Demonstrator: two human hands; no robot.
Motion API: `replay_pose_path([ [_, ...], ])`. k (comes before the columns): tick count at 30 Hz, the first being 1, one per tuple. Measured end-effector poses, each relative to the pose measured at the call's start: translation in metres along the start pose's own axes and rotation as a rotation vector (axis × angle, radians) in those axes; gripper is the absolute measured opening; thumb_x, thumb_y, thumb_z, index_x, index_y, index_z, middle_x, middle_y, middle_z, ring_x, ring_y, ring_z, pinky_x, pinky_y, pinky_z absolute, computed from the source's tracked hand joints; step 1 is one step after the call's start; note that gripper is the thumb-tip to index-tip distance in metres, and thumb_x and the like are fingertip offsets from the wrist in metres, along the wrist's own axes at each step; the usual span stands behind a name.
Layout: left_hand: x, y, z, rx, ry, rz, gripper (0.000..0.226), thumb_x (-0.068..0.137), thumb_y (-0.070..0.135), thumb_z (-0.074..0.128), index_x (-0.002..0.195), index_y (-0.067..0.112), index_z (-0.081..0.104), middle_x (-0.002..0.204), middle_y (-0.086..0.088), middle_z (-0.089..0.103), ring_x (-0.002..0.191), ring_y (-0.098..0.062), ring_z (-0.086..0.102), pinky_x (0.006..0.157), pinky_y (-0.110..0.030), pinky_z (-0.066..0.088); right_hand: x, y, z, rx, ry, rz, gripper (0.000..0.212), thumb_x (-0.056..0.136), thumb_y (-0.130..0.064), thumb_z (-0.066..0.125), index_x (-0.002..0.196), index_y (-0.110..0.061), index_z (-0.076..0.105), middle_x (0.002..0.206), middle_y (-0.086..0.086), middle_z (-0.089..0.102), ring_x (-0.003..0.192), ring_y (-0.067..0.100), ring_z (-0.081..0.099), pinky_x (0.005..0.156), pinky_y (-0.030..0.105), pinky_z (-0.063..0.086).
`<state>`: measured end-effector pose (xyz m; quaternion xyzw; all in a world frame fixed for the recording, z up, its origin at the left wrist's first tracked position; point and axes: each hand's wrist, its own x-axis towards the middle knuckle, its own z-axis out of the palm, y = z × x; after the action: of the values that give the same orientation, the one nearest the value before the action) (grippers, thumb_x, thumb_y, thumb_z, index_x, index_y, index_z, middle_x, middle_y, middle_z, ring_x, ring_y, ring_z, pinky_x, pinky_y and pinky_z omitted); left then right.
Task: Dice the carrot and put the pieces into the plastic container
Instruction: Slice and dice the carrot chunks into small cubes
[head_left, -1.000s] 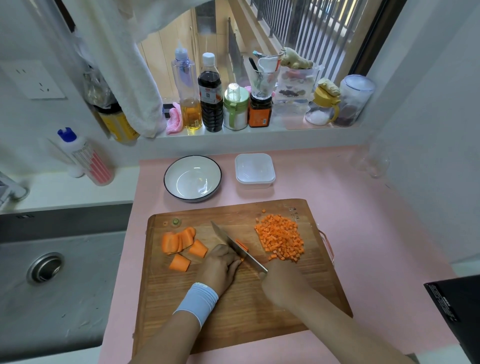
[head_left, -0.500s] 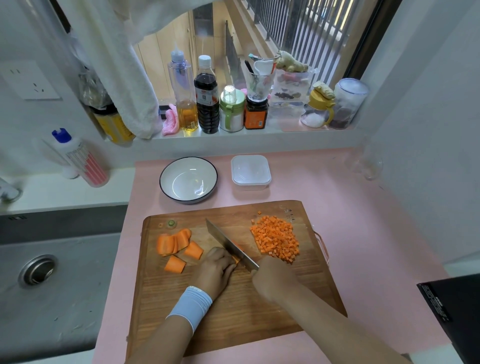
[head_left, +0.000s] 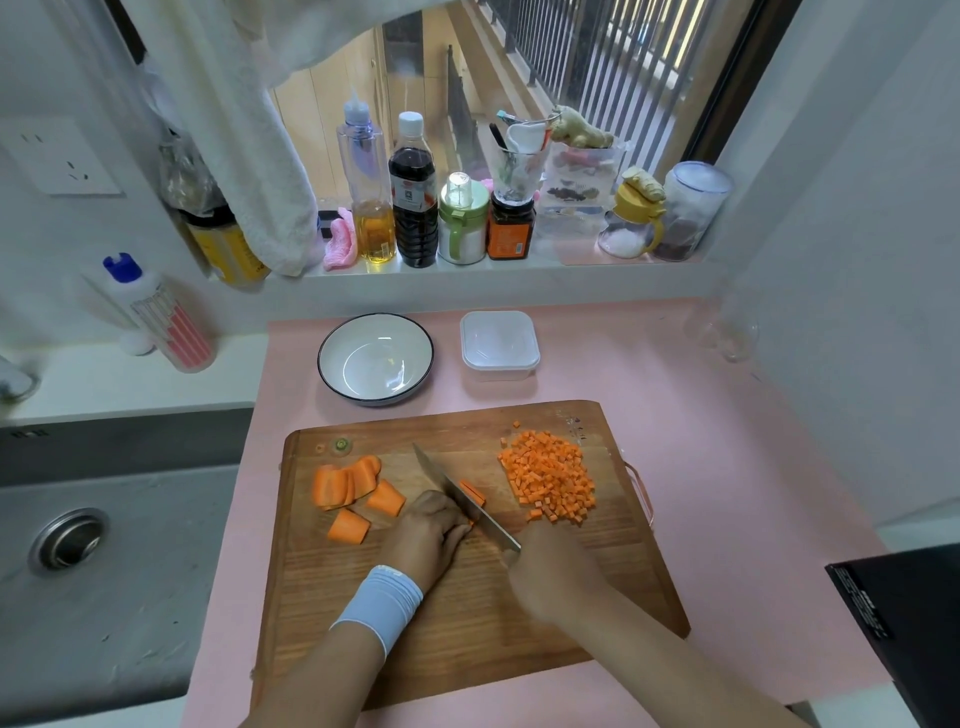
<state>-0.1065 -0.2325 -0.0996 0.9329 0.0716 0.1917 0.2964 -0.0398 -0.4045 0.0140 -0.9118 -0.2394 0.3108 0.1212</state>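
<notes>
One short carrot strip (head_left: 472, 491) was seen lying near the middle of a wooden cutting board (head_left: 467, 639), touching the right face of a knife (head_left: 453, 487). Its long axis was set roughly along the blade. The blade was angled diagonally, its tip pointing away and to the left, its heel toward the near right.

The left hand (head_left: 428, 540) was pressed down just left of the blade with its fingers curled under. More carrot was held beneath it, but only a sliver of orange was visible at the fingertips. A pale blue wristband (head_left: 379, 605) was worn on that wrist. The right hand (head_left: 550, 577) was wrapped around the knife handle, which was hidden inside the grip.

Three larger carrot chunks (head_left: 345, 488) were left on the board's left part, apart from the hand. A diced pile (head_left: 550, 480) was heaped near the board's right edge, just short of its metal handle. Bare wood was shown across the near half of the board, crossed only by the forearms.

Beyond the board's far edge, a plastic container (head_left: 500, 345) was placed on the pink counter (head_left: 727, 467), with a white bowl (head_left: 375, 358) beside it on the left. A broad stretch of counter was left open to the right. A sink (head_left: 78, 540) was set just beyond the counter's left edge.
</notes>
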Motion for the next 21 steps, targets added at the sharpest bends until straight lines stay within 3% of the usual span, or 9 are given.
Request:
replay_pose_path([
  [3, 0.000, 0.000, 0.002, 0.002, 0.007, 0.008, 0.028, 0.089, 0.032, 0.054, 0.076, 0.016, 0.073, 0.081, 0.004, 0.065, 0.086, -0.008, 0.053, 0.081, -0.016, 0.041, 0.000, -0.002, -0.002, 0.011, -0.016, 0.039, 0.016, 0.099, -0.027, 0.052, 0.086, -0.019, 0.059, 0.097, 0.003, 0.065, 0.091, 0.023, 0.064, 0.069, 0.029, 0.043],
  [6, -0.001, 0.001, 0.004, -0.014, 0.018, 0.002, 0.027, 0.088, 0.030, 0.055, 0.075, 0.015, 0.073, 0.081, 0.004, 0.065, 0.086, -0.008, 0.052, 0.081, -0.017, 0.042, 0.002, -0.005, -0.001, 0.028, -0.037, 0.086, 0.025, 0.097, -0.026, 0.053, 0.073, -0.023, 0.045, 0.099, 0.006, 0.068, 0.092, 0.026, 0.066, 0.069, 0.028, 0.043],
  [11, -0.001, -0.001, 0.003, -0.029, 0.005, -0.003, 0.025, 0.089, 0.030, 0.056, 0.077, 0.016, 0.073, 0.083, 0.005, 0.065, 0.088, -0.007, 0.053, 0.087, -0.009, 0.035, 0.016, -0.010, 0.002, 0.033, -0.064, 0.090, 0.021, 0.098, -0.021, 0.050, 0.079, -0.016, 0.056, 0.091, 0.007, 0.065, 0.078, 0.023, 0.060, 0.048, 0.023, 0.031],
  [17, -0.001, -0.001, 0.003, -0.037, -0.019, -0.019, 0.024, 0.089, 0.030, 0.057, 0.078, 0.016, 0.074, 0.084, 0.006, 0.064, 0.089, -0.006, 0.053, 0.090, -0.007, 0.035, 0.016, -0.010, -0.005, 0.076, -0.084, 0.101, 0.029, 0.102, -0.028, 0.051, 0.074, -0.022, 0.046, 0.076, -0.003, 0.053, 0.064, 0.011, 0.050, 0.048, 0.024, 0.032],
  [21, 0.002, -0.002, -0.005, 0.030, -0.054, 0.021, 0.002, 0.080, 0.017, 0.075, 0.082, 0.018, 0.075, 0.086, 0.008, 0.064, 0.092, -0.006, 0.052, 0.086, -0.012, 0.039, 0.015, -0.008, -0.006, 0.141, -0.111, 0.086, 0.027, 0.100, -0.029, 0.051, 0.074, -0.022, 0.054, 0.075, 0.000, 0.059, 0.066, 0.016, 0.057, 0.051, 0.026, 0.038],
])
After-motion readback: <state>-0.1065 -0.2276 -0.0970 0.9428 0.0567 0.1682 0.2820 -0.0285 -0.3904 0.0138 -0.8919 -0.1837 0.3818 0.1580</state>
